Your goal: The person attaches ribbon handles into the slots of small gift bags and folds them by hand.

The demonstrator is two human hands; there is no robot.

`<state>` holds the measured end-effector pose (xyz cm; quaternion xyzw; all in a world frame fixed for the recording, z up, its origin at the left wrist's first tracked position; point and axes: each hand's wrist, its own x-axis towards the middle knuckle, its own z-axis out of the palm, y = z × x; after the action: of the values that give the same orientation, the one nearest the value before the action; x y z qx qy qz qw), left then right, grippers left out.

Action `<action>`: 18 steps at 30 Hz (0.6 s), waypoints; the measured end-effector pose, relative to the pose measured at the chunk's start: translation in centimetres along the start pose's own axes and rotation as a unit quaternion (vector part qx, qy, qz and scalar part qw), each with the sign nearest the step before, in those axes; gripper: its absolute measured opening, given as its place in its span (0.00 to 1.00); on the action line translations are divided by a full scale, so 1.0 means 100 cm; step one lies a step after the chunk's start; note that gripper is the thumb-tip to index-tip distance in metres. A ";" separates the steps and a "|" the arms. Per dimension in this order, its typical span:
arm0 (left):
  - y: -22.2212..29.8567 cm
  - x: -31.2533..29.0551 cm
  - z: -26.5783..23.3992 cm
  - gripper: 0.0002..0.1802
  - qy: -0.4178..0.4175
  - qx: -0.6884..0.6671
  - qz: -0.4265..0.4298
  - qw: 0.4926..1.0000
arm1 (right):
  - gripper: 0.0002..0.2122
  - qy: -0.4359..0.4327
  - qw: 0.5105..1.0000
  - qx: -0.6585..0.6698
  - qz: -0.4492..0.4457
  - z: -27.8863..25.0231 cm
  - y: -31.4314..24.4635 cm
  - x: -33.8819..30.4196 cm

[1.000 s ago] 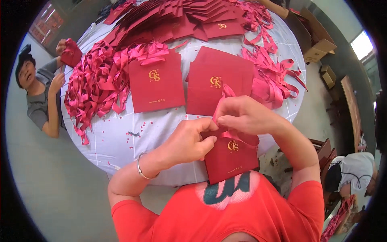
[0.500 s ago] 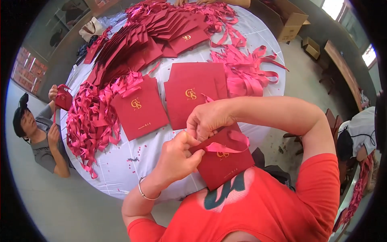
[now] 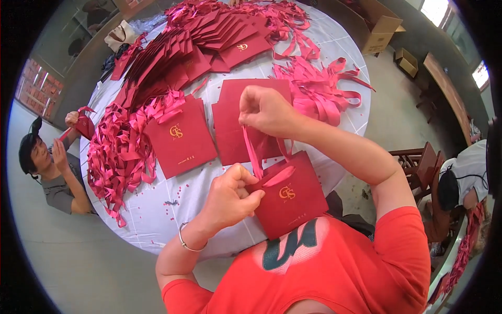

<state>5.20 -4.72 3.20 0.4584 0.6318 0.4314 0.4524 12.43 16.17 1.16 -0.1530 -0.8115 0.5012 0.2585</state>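
Note:
A dark red paper gift bag (image 3: pixel 294 201) with a gold emblem leans near my chest at the table's front edge. My left hand (image 3: pixel 234 194) pinches its upper left corner between thumb and fingers. Higher up, my right hand (image 3: pixel 265 107) is closed on a pink ribbon (image 3: pixel 251 149), pulling it taut from the bag's top edge. A second ribbon loop (image 3: pixel 280 176) lies across the bag's front. Beyond my hands rests a stack of flat red bags (image 3: pixel 226 133), partly hidden by my right arm. Left of it lies another stack of bags with ribbon handles (image 3: pixel 184 141).
Tangled pink ribbons (image 3: pixel 117 152) heap on the left, with more ribbons (image 3: pixel 319 94) on the right. A long fanned row of red bags (image 3: pixel 172 57) spans the back of the white round table (image 3: pixel 151 217). A co-worker (image 3: pixel 52 162) handles a bag at left. Cardboard boxes (image 3: pixel 380 34) stand far right.
My right hand has risen away from the bag's top edge, drawing the ribbon up with it. My left hand stays at the bag's corner. The co-worker's hands have shifted.

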 end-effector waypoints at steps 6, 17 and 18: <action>-0.006 0.002 -0.003 0.13 -0.001 0.002 -0.023 1.000 | 0.05 0.031 0.995 -0.092 -0.032 -0.007 -0.012 -0.022; -0.020 0.010 -0.030 0.13 0.123 0.360 0.105 0.919 | 0.12 -0.009 0.973 -0.201 0.114 -0.053 -0.028 -0.102; -0.017 0.010 -0.031 0.15 0.064 0.307 0.033 0.949 | 0.14 -0.018 0.975 -0.156 0.159 -0.050 -0.030 -0.108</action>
<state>1.67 -4.53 2.06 0.5677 0.7455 0.2594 0.2337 24.16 13.05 2.81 -0.3091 -0.8494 0.4060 0.1343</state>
